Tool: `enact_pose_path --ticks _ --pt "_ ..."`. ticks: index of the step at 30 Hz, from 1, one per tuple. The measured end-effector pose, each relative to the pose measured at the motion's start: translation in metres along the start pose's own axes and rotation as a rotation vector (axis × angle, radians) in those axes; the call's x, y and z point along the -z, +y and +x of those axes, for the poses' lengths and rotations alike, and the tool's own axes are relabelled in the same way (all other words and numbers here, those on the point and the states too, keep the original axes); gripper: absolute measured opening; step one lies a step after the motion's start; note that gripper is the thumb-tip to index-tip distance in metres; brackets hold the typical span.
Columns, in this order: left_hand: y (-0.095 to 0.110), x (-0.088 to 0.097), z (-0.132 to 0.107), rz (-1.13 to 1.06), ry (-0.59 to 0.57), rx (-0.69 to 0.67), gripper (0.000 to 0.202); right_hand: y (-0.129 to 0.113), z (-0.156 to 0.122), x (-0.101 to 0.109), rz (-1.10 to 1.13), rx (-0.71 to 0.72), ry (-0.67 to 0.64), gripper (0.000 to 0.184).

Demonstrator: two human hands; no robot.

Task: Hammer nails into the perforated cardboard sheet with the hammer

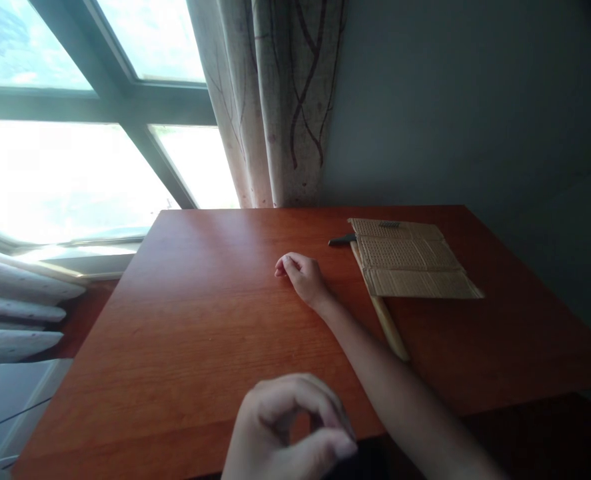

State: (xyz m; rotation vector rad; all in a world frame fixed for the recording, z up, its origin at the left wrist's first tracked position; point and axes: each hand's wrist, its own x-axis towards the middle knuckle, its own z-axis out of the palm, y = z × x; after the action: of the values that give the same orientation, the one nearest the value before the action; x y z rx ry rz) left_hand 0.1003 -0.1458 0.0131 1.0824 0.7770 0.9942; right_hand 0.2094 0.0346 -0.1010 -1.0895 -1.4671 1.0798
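My left hand is close to the camera at the bottom middle, above the table's near edge. Its fingers curl round to the thumb tip in a hollow ring, with nothing visible inside. Farther out, my right hand is at the middle of the table, fingers folded in against the thumb. Whether it pinches anything small cannot be made out. Right of it lies a hammer with a pale wooden handle and dark metal head. A piece of corrugated cardboard partly covers the hammer, and my right forearm passes beside the handle.
The reddish-brown wooden table spans most of the view. A bright window is at the left, with a patterned curtain behind the table's far edge. A grey wall stands behind and to the right.
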Motion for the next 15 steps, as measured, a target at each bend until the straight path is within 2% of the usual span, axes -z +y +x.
enact_pose_path --ticks 3,6,11,15 --pt "0.004 0.010 0.025 0.050 0.072 0.192 0.025 0.000 0.000 0.000 -0.003 0.003 0.002 0.035" --pt "0.004 0.017 0.046 0.084 0.049 0.264 0.026 -0.001 0.000 0.000 -0.008 0.007 0.003 0.036" --pt "-0.006 0.028 0.070 0.177 -0.034 0.210 0.027 -0.004 -0.001 0.001 -0.014 0.010 0.004 0.035" --pt "-0.018 0.040 0.084 0.371 -0.122 0.148 0.033 -0.003 0.000 0.000 -0.015 0.010 -0.001 0.034"
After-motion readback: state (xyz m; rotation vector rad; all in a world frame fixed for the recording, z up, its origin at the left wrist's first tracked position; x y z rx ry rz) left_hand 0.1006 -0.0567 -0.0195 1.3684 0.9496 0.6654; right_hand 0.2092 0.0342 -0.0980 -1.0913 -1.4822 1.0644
